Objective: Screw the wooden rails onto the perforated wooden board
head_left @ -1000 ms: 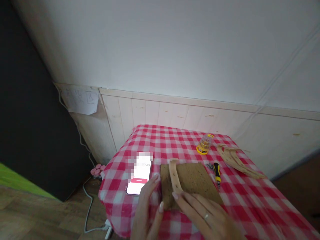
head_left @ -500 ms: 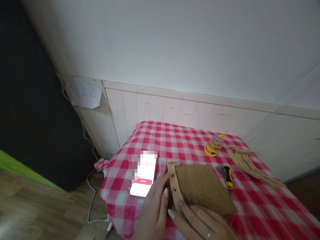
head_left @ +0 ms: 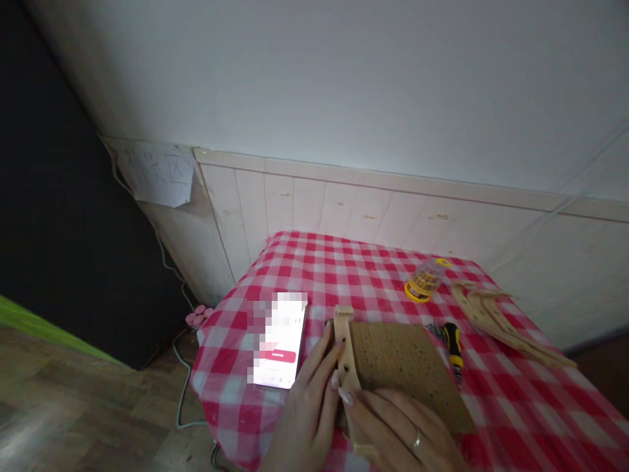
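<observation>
A brown perforated wooden board (head_left: 407, 367) lies on the red-and-white checked tablecloth (head_left: 344, 275). A pale curved wooden strip (head_left: 345, 347) with holes stands on edge against the board's left side. My left hand (head_left: 307, 406) rests against the strip from the left, fingers stretched out together along it. My right hand (head_left: 398, 429), a ring on one finger, lies on the near left corner of the board, fingertips pressing the strip from the right.
A lit phone (head_left: 280, 341) lies left of the board. A yellow-and-black screwdriver (head_left: 453, 344) and loose bits lie to its right, a small yellow-based bit container (head_left: 422, 280) behind, and several curved wooden pieces (head_left: 501, 318) at the far right. A white cable (head_left: 184, 393) trails on the floor.
The curved strip has gone from lying on top of the board to standing against its left edge. Both hands closed in around it; the view shifted a little.
</observation>
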Motion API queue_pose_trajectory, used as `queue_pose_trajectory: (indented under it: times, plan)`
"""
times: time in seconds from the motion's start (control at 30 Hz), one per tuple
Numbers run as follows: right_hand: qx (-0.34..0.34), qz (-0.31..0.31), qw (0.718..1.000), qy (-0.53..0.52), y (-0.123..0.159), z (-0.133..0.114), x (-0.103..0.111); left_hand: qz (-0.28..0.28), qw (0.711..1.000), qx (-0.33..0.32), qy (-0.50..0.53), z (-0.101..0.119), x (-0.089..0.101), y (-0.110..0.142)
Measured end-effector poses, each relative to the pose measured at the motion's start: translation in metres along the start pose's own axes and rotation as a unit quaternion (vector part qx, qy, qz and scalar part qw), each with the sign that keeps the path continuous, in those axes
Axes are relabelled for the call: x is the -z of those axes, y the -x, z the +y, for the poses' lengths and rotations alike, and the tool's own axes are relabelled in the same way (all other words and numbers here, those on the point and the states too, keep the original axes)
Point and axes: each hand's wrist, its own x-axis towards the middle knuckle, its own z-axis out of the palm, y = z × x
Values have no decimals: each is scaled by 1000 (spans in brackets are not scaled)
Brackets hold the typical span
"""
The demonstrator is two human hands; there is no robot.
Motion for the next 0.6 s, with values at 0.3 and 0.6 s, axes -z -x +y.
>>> queue_pose_trajectory:
  times: [0.3,0.6]
  plan:
    - [-60,108,991,-60,27,1,-52,29,999,-3,-13,0,-1,7]
    - [-74,111,989,-71,26,3,-49,1,1000,-16,-14,1,-1,1]
